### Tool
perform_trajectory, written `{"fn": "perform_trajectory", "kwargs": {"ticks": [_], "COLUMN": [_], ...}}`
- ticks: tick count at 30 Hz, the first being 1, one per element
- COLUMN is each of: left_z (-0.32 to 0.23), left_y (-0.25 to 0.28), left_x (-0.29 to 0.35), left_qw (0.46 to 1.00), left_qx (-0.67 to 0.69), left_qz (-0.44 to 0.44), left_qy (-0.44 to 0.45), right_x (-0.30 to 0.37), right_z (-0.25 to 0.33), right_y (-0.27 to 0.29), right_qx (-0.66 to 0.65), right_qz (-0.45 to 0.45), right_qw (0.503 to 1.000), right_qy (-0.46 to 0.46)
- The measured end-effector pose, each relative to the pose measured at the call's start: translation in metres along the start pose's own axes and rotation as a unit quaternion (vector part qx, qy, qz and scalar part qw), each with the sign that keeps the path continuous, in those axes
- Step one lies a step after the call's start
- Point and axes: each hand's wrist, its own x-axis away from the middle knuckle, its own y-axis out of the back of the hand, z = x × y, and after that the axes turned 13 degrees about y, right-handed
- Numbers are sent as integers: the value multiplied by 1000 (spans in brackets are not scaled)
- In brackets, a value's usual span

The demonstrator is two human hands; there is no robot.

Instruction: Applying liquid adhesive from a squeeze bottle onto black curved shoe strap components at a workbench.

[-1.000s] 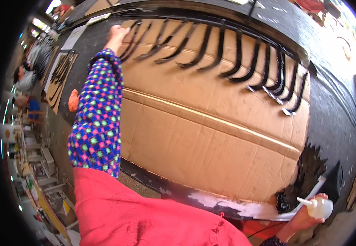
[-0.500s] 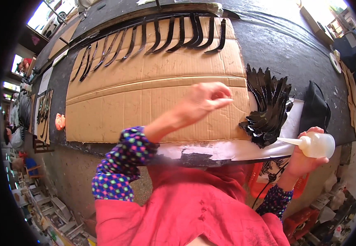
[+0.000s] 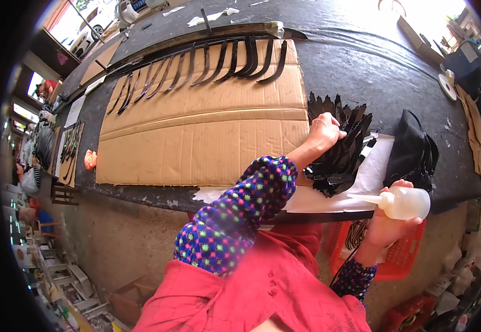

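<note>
My left hand (image 3: pixel 324 134) has its fingers pinched at the near-left side of a fanned pile of thin, curved black strips (image 3: pixel 345 160); they appear closed on one strip, partly hidden by the fingers. On the right, my right hand (image 3: pixel 387 224) is wrapped around a translucent squeeze bottle (image 3: pixel 409 203) holding pale liquid. The bottle lies sideways in the palm, its narrow nozzle directed left toward the pile. A flat cardboard sheet (image 3: pixel 196 144) covers the table to the left, with several similar curved black strips (image 3: pixel 271 63) laid in a row along its far edge.
White paper (image 3: pixel 381 152) lies under the pile, and a black cloth-like bundle (image 3: pixel 412 149) is to its right. A red plastic basket (image 3: pixel 404 257) stands below the table edge. An orange crumpled piece (image 3: pixel 90 159) sits left of the cardboard. A tape roll (image 3: pixel 447 87) lies far right.
My left hand has moved right, from above the cardboard to the pile of black strips. My right hand still holds the bottle. The whole view has shifted slightly.
</note>
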Motion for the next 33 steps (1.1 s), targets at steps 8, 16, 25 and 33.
{"fn": "perform_trajectory", "kwargs": {"ticks": [8,16,25,33], "left_z": [1,30,67,68], "left_y": [77,160,189,219], "left_x": [35,115,201,225], "left_qw": [838,893,888,918], "left_qx": [466,376,273,228], "left_qz": [276,229,291,194], "left_qy": [60,95,227,260], "right_x": [-1,4,24,39], "right_z": [-10,-28,-71,-93], "right_y": [1,-15,-54,-65], "right_qx": [-21,-5,266,330], "right_qz": [-14,7,55,104], "right_qw": [999,998,961,929], "right_qy": [-26,-66,-60,-130]}}
